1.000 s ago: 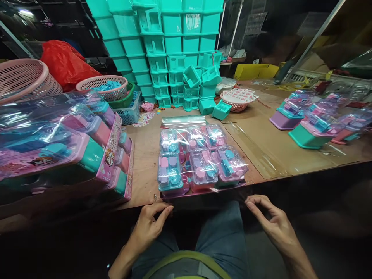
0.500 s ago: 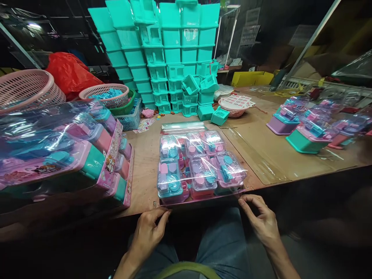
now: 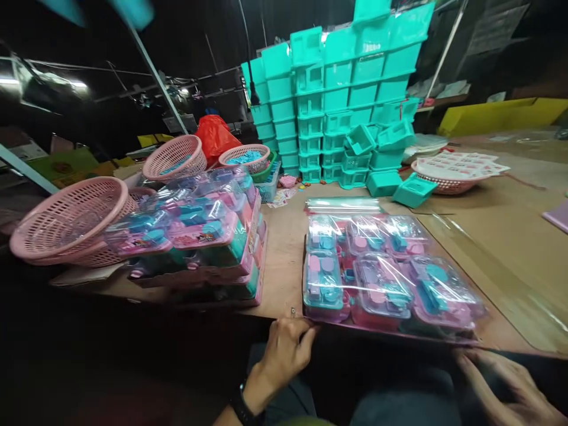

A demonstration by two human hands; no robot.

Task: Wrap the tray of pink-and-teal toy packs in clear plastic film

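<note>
A clear plastic bag of several pink, purple and teal toy sets (image 3: 381,278) lies on the wooden table (image 3: 284,260) right in front of me. My left hand (image 3: 286,352) pinches the bag's near left corner at the table edge. My right hand (image 3: 501,384) is at the bag's near right edge, fingers curled on the plastic, partly cut off by the frame. A dark band sits on my left wrist.
To the left stands a stack of bagged toy sets (image 3: 208,242). Pink mesh baskets (image 3: 71,219) sit further left and behind. A wall of teal plastic boxes (image 3: 341,100) rises at the back. A basket with sticker sheets (image 3: 452,171) is at the back right.
The view has swung left, so the bag now sits right of centre. Both hands have stayed at the bag's near corners; the right one is now near the frame's bottom right corner.
</note>
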